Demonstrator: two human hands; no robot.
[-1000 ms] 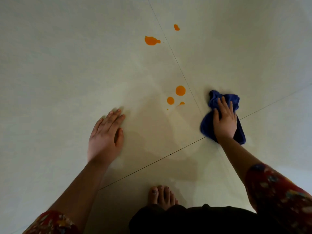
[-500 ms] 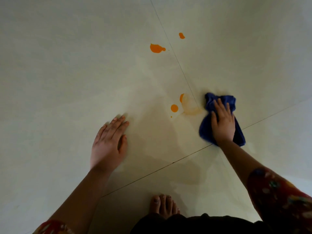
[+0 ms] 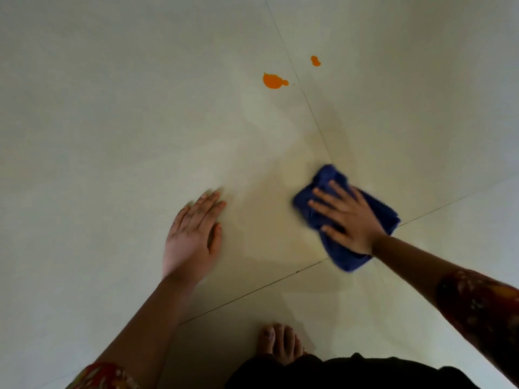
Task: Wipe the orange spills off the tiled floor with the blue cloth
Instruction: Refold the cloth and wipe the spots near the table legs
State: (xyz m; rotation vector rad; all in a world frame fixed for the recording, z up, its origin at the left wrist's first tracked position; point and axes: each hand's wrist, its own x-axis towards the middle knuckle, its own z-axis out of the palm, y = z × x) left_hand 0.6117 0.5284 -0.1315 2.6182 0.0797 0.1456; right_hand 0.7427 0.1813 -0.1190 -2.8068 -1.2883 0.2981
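On the tiled floor, where two tile seams meet, lies the blue cloth. It is bunched, with its long axis running from far left to near right. The right hand presses it flat, fingers straight and spread, pointing far-left. Two orange spills sit well beyond the cloth, either side of one seam. Left of the cloth, the left hand lies flat on the tile, fingers together. Nearer than the cloth stands a bare foot.

A crumpled blue cloth lies on the pale tiled floor under the right hand. Beyond it sit a large orange spill and a small orange drop.
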